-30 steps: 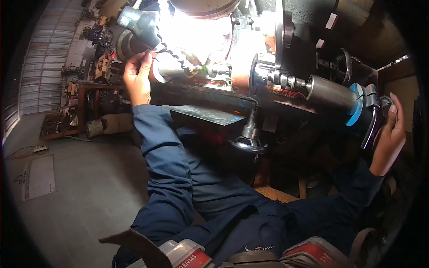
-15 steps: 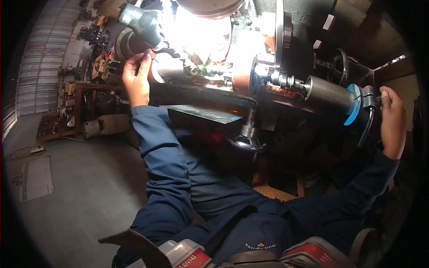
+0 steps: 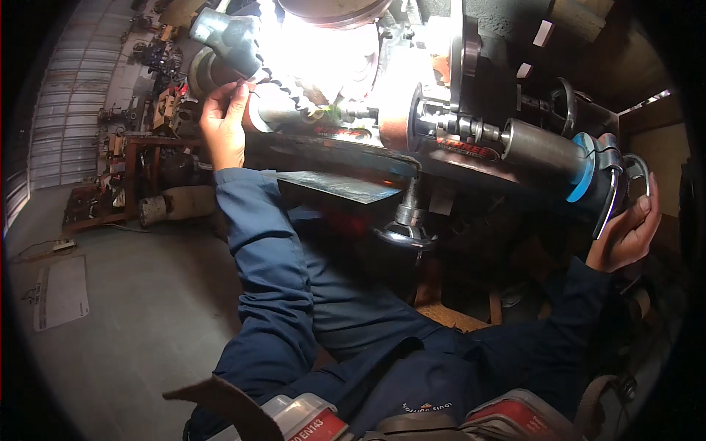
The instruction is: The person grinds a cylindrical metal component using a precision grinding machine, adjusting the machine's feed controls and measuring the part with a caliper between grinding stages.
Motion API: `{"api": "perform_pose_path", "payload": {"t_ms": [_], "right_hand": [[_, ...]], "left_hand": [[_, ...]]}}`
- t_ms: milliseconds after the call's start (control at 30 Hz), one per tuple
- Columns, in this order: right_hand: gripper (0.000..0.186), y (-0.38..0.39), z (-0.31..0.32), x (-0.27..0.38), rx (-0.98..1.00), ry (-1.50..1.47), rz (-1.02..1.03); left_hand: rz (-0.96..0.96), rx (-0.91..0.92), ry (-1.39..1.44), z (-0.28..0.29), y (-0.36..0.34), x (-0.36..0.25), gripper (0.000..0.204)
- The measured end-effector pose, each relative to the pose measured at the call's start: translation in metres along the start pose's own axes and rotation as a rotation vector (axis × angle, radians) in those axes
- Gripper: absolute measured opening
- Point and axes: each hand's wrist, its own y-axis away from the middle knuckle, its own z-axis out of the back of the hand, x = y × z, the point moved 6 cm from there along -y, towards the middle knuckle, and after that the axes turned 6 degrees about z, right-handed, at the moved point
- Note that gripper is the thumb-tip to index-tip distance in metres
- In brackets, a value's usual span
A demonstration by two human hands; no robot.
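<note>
A long metal shaft with raised collars (image 3: pixel 467 126) lies across the machine, between a grey cylinder (image 3: pixel 279 106) on the left and a steel tailstock barrel (image 3: pixel 544 151) on the right. My left hand (image 3: pixel 223 128) is closed at the red-rimmed end of the left cylinder, thumb on the near side; its other fingertips are partly hidden. At far right, my right hand (image 3: pixel 629 231) pinches the lower rim of a small chrome handwheel (image 3: pixel 638 173) between thumb and fingers. Beside it, a clamp lever (image 3: pixel 606 206) hangs down from the tailstock's blue collar (image 3: pixel 583 173).
A grinding wheel with a reddish face (image 3: pixel 397 121) stands behind the shaft, under glaring light. Below the bed, a second handwheel (image 3: pixel 406 237) juts toward me. A ribbed hose (image 3: pixel 283 84) and grey housing (image 3: pixel 228 40) sit upper left. Cluttered shelves (image 3: pixel 158 110) line the left.
My right hand has moved down and slightly left around the handwheel, uncovering its rim. My left hand stays at the cylinder's end. The view has shifted slightly.
</note>
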Motion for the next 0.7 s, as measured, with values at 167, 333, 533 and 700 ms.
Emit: {"api": "perform_pose_path", "payload": {"t_ms": [167,333,533,700], "right_hand": [[0.028,0.025,0.005,-0.027,-0.102,0.114,0.084],[0.043,0.074,0.000,-0.046,-0.180,0.257,0.423],[0.070,0.117,-0.008,-0.092,0.051,0.718,0.601],[0.078,0.078,-0.006,-0.053,-0.123,0.055,0.387]], "left_hand": [[0.020,0.020,-0.047,0.001,-0.001,-0.004,0.021],[0.025,0.092,-0.061,0.006,0.001,-0.006,0.023],[0.027,0.160,-0.066,-0.006,0.000,0.000,0.026],[0.039,0.110,-0.095,0.004,0.006,-0.006,0.026]]}}
